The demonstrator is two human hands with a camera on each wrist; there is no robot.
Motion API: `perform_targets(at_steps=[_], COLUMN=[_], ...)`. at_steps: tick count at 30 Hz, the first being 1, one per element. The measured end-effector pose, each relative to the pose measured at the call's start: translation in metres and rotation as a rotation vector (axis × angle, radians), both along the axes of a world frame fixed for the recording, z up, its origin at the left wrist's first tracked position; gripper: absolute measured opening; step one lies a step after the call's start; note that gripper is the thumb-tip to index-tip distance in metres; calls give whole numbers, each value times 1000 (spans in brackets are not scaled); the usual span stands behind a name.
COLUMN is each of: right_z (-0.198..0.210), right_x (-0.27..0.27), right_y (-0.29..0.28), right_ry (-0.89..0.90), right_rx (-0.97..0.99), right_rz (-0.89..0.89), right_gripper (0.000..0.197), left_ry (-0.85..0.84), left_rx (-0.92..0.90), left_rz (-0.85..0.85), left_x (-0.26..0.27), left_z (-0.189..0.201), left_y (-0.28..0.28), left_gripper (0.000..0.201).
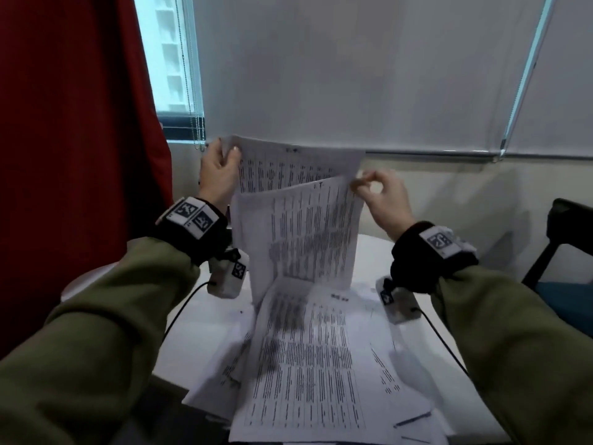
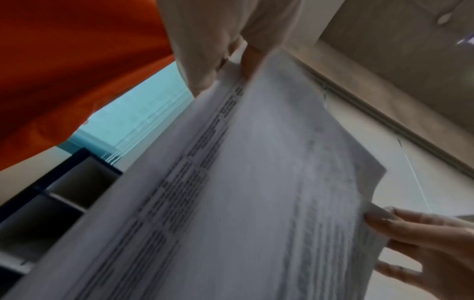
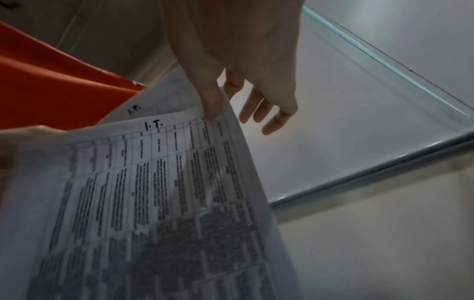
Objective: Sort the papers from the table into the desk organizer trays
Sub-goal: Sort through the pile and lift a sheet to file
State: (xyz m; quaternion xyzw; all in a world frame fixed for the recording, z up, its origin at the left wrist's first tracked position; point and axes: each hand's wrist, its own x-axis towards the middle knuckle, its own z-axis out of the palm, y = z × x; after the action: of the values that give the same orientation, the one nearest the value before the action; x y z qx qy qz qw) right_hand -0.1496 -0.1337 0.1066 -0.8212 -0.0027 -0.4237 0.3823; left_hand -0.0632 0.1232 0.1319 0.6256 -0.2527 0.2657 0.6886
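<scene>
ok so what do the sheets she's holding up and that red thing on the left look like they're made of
The held sheets: thin matte office paper, apparently; they bend and curl under the left hand and right hand pinch, and printed tables with handwritten "I.T." show in the right wrist view. The red curtain: probably woven fabric, matte, hanging in soft folds.

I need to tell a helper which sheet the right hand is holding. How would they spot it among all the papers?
Start at the white roller blind; in front of it two printed sheets are raised. The right hand pinches the nearer, lower sheet at its top right corner. Unlike its neighbours, it has "I.T." handwritten at the top.
</scene>
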Motion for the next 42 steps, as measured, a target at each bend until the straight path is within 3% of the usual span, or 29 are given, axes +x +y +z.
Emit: perform_targets(at_steps=[5,8,11,15,18,21,24,27,29,32,34,39,42], right_z=[34,28,16,11,9,5,6,2,-16,-62,-82,-51,-50], right_x=[8,11,16,14,11,3,-3,-5,-6,-10,-10,-6,-8], right_y=[11,17,20,23,26,34,40,37,31,31,33,37,43], right_ry=[35,30,5,-46,-86,-52,-36,-39,17,181,218,92,74], right_rx=[269,400,509,558,536,561,573,668,663,636,635,688,742], right_rz=[253,271,226,99,126,300,402,398,348,325,254,267,319], right_gripper=[25,25,23,22,18,15,13,9,22,24,22,20,15], left_ry=[36,53,107,198,153,23,-27,-14,101,265,272,117,126], left_rx=[-58,-47,-27,42,202,231,236,177,149,277,351,216,175], left_rz=[-112,-160,-125,-226,-126,-12,-9,20,35,67,136,192,210], left_x=[-3,-5,0,-25,-37,-44,-51,-54,-49,-44,-42,-49,-57], left_z=[14,7,-2,-10,-25,-29,-24,-32,-49,-84,-96,-72,-74], left_y=[11,12,9,1,-7,-14,-20,-22,-19,-18,-21,-38,-46], left_gripper=[25,5,24,51,52,49,54,52,49,48,43,33,42])
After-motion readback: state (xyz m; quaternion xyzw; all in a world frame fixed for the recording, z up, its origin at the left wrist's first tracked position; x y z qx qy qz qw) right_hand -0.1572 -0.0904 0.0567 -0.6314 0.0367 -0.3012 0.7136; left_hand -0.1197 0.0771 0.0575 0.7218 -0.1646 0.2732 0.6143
